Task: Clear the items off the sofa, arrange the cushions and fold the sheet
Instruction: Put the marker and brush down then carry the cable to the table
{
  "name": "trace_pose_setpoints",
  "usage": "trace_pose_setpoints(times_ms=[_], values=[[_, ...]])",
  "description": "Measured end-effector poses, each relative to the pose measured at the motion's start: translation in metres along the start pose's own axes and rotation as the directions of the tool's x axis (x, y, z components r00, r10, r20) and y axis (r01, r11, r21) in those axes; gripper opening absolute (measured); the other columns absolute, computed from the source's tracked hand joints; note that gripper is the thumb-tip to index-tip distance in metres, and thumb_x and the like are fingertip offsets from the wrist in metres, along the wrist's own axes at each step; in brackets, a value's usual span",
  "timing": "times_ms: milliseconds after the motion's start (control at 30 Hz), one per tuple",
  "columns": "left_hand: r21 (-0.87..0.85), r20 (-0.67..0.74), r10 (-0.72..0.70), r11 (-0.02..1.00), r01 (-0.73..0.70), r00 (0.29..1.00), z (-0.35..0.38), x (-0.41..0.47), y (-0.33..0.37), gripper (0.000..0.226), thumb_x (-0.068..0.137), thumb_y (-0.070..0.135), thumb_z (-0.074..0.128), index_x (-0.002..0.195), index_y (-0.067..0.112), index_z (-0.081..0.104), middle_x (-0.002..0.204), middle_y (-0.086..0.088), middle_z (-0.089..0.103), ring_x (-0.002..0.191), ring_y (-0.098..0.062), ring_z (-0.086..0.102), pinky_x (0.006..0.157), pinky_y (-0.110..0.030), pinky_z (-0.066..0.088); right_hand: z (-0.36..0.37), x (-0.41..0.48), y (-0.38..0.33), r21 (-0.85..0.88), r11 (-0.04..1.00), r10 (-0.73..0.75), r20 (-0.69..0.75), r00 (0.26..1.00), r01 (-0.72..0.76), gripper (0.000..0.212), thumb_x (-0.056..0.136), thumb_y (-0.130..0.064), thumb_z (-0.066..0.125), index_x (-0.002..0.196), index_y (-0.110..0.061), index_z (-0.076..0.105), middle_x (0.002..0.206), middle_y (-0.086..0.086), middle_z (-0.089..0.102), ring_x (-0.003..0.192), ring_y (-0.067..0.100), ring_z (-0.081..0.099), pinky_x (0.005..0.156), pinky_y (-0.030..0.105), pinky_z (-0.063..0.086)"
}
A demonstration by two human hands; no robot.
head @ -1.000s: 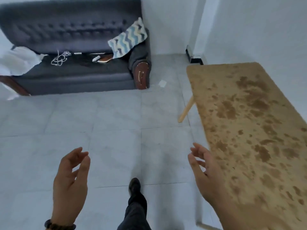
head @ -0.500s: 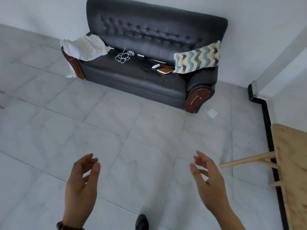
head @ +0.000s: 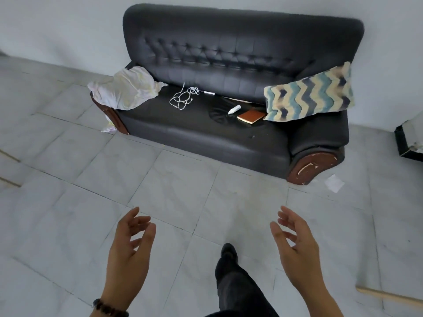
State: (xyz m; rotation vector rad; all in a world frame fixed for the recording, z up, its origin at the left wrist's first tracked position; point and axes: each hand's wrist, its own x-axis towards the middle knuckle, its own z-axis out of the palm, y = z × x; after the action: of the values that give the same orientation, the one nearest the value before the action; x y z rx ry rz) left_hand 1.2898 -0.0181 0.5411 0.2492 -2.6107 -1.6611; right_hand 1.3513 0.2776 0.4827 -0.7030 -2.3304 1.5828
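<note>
A dark tufted sofa [head: 229,138] stands against the white wall ahead. A crumpled white sheet [head: 124,88] hangs over its left armrest. On the seat lie a tangled white cable [head: 183,98], a small white tube [head: 234,109], a brown notebook [head: 251,116] and a dark cloth [head: 218,113]. A zigzag-patterned cushion [head: 309,94] leans on the right armrest. My left hand [head: 129,252] and my right hand [head: 297,245] hover over the floor well short of the sofa, fingers relaxed, holding nothing.
Grey floor tiles [head: 160,191] stretch between me and the sofa. A scrap of white paper [head: 334,183] lies by the right sofa foot. A wooden table leg [head: 389,296] pokes in at the lower right. My dark shoe [head: 227,250] is on the floor.
My view has swung left and moved closer to the sofa, which now sits centred ahead. The wooden table has slid out of view to the right. Both hands stay empty.
</note>
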Motion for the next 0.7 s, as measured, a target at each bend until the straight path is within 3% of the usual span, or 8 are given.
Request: trace_pose_setpoints(times_ms=[67,167,267,400,533,633,700], values=[[-0.004,-0.050,-0.008,1.000,0.008,0.999,-0.003,0.048,0.016,0.039,0.092,0.019,0.061,0.118,0.044,0.048,0.108,0.015,0.065,0.101,0.003,0.060,0.079,-0.020,0.048,0.027,0.063,-0.026,-0.030,0.998,-0.050,0.059,0.997,0.052,0.042,0.088,-0.047,0.056,0.128,-0.039,0.049,0.121,-0.029,0.054,0.110,-0.014,0.052,0.086,0.013,0.047],[-0.008,-0.117,-0.029,1.000,0.028,0.993,-0.007,0.112,0.030,0.038,0.091,0.018,0.061,0.117,0.044,0.050,0.107,0.022,0.064,0.100,0.004,0.060,0.077,-0.009,0.050,0.069,0.151,-0.074,-0.047,0.989,-0.135,0.151,0.979,0.143,0.040,0.091,-0.046,0.055,0.130,-0.038,0.049,0.121,-0.029,0.053,0.113,-0.009,0.052,0.087,0.012,0.046],[-0.053,-0.210,-0.061,0.997,0.051,0.976,-0.004,0.172,0.034,0.036,0.091,0.018,0.062,0.115,0.043,0.052,0.106,0.018,0.065,0.098,0.002,0.061,0.078,-0.020,0.054,0.113,0.223,-0.117,-0.034,0.983,-0.166,0.241,0.956,0.180,0.043,0.090,-0.048,0.054,0.131,-0.038,0.049,0.121,-0.023,0.057,0.113,-0.004,0.053,0.087,0.014,0.049],[-0.110,-0.274,-0.139,0.987,0.113,0.952,0.013,0.262,0.021,0.036,0.091,0.018,0.062,0.113,0.044,0.053,0.106,0.018,0.066,0.100,-0.005,0.062,0.079,-0.019,0.054,0.176,0.314,-0.139,-0.041,0.982,-0.157,0.349,0.924,0.183,0.038,0.095,-0.037,0.061,0.130,-0.044,0.049,0.121,-0.022,0.058,0.114,-0.002,0.055,0.087,0.016,0.050],[-0.123,-0.256,-0.179,0.981,0.152,0.950,0.028,0.377,0.013,0.037,0.091,0.018,0.062,0.112,0.046,0.051,0.105,0.014,0.066,0.098,0.002,0.061,0.085,-0.037,0.052,0.239,0.402,-0.149,-0.068,0.989,-0.098,0.338,0.936,0.128,0.037,0.094,-0.030,0.065,0.125,-0.046,0.049,0.120,-0.024,0.059,0.113,-0.003,0.057,0.093,0.021,0.051],[-0.114,-0.176,-0.166,0.982,0.148,0.970,0.036,0.476,0.024,0.035,0.092,0.018,0.061,0.120,0.037,0.052,0.109,0.010,0.065,0.101,0.000,0.061,0.088,-0.036,0.051,0.274,0.466,-0.166,-0.090,0.992,-0.054,0.293,0.955,0.083,0.040,0.093,-0.028,0.066,0.128,-0.039,0.051,0.120,-0.020,0.060,0.112,-0.002,0.056,0.093,0.023,0.052],[-0.078,-0.109,-0.120,0.991,0.112,0.987,0.043,0.542,0.041,0.035,0.093,0.019,0.059,0.125,0.030,0.050,0.111,0.011,0.064,0.103,-0.002,0.060,0.085,-0.028,0.050,0.293,0.507,-0.181,-0.087,0.995,-0.026,0.255,0.967,0.050,0.041,0.093,-0.027,0.067,0.128,-0.039,0.052,0.120,-0.021,0.060,0.112,-0.005,0.055,0.090,0.019,0.050]])
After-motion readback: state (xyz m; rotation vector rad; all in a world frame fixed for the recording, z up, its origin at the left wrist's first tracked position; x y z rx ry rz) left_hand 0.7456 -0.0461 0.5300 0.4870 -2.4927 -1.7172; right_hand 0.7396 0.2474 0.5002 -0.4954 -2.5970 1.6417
